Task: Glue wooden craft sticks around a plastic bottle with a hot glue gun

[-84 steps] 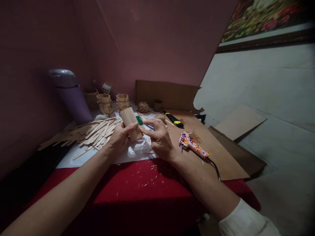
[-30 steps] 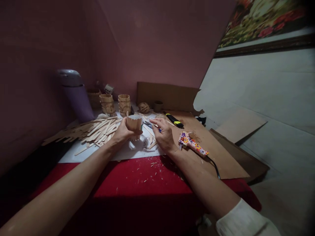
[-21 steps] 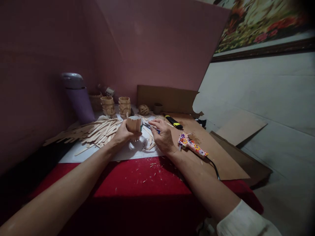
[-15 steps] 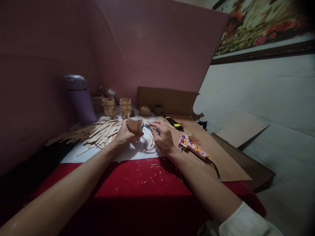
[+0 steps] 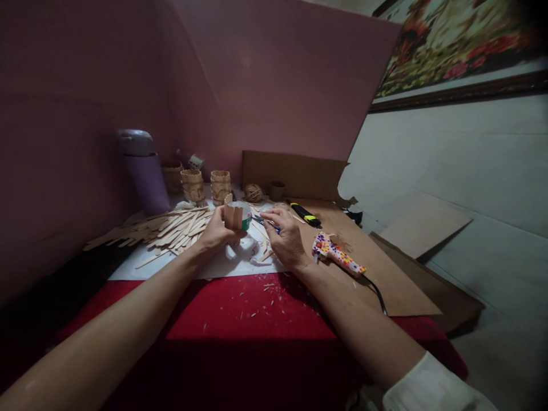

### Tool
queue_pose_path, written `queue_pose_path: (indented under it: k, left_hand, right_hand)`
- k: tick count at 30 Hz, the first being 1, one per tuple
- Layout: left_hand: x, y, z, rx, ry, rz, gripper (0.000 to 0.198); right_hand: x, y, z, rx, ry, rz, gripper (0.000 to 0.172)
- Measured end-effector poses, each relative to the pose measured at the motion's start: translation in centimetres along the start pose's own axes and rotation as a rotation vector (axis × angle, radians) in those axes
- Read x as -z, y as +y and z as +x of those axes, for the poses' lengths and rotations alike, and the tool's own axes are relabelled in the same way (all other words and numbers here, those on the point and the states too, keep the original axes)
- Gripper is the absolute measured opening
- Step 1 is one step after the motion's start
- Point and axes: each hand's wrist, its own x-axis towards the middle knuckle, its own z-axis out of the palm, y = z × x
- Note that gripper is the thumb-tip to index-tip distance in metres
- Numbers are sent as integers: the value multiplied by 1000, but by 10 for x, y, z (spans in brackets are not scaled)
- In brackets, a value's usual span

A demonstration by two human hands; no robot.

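Note:
My left hand (image 5: 217,233) is closed around a small plastic cup (image 5: 247,217) with a green and white side. Upright pieces of craft stick (image 5: 233,218) cover the cup's left part; one rises above the rim. To the right, my right hand (image 5: 283,235) grips a small blue-handled tool (image 5: 259,220), like pliers or snips. The metal jaws point at the cup's right side, and I cannot tell whether they touch it. My right fingers hide most of the handles.
Many craft sticks (image 5: 171,231) lie heaped on white paper. Behind stand stick-covered cups (image 5: 220,187), a twine ball (image 5: 252,193) and a purple bottle (image 5: 146,180). A flowered glue gun (image 5: 338,254) and a yellow-black utility knife (image 5: 305,214) rest on cardboard (image 5: 385,285). Wood scraps litter the red cloth (image 5: 240,311).
The cup has turned in my left hand, so its bare green and white side now shows on the right. My right hand stays nearly in place with the tool.

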Motion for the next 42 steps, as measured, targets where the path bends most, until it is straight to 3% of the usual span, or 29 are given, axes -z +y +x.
queue_pose_path:
  k: [8, 13, 23, 28, 32, 37, 42]
  left_hand:
    - [3, 1, 0, 3, -69, -10, 62]
    - [1, -5, 5, -37, -23, 14, 71]
    - [4, -5, 6, -18, -50, -33, 64]
    - [5, -15, 12, -59, -69, -46, 71]
    - [7, -20, 15, -79, -100, -31, 64]
    - [10, -18, 15, -110, -118, -16, 55]
    - [6, -14, 13, -107, -158, -41, 62]
  right_hand:
    - [1, -1, 0, 7, -10, 2, 22]
    - [1, -1, 0, 6, -20, -1, 22]
    - [0, 0, -1, -14, -32, 10, 23]
    - [-1, 1, -1, -10, -25, 14, 24]
    - [0, 1, -1, -8, -34, 19, 24]
    - [0, 1, -1, -4, -41, 20, 23]
    - [1, 1, 0, 3, -40, 10, 23]
